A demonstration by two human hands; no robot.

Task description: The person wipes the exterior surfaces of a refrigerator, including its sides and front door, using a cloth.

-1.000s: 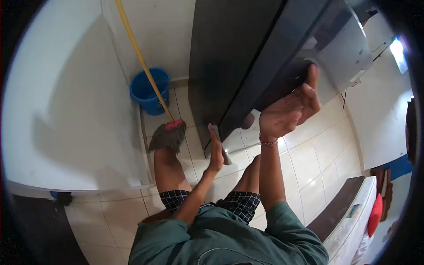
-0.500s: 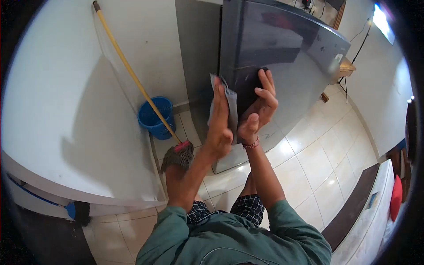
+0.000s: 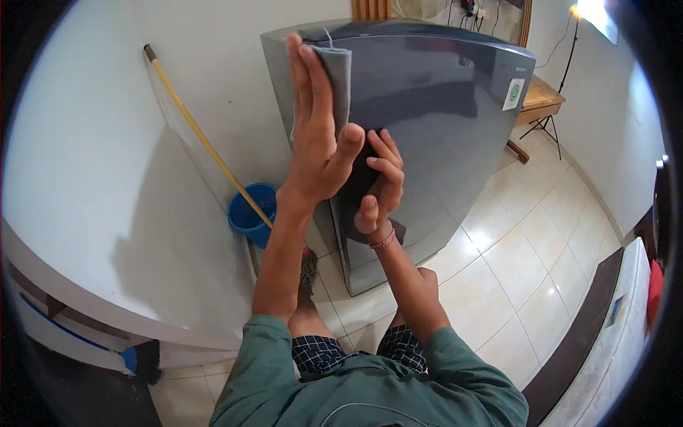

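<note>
A folded grey cloth (image 3: 341,82) lies under the palm and straight fingers of my left hand (image 3: 313,142). That hand presses it along the upper left edge of a shiny grey refrigerator (image 3: 434,149). Lower and to the right, my right hand (image 3: 384,181) rests its fingertips on the front of the door, fingers apart and slightly bent, holding nothing. A red and white bracelet (image 3: 384,240) circles the right wrist. A green-and-white sticker (image 3: 512,94) is on the door's upper right corner.
Left of the refrigerator, a mop with a yellow handle (image 3: 192,128) leans on the white wall, crossing a blue basket (image 3: 250,220). A wooden table (image 3: 541,99) stands behind on the right. A mattress (image 3: 622,320) lies at the lower right, above the tiled floor (image 3: 505,270).
My left hand has slid the cloth upward along the refrigerator's edge to near its top. My right hand stays on the door, now further left in view. The view has shifted.
</note>
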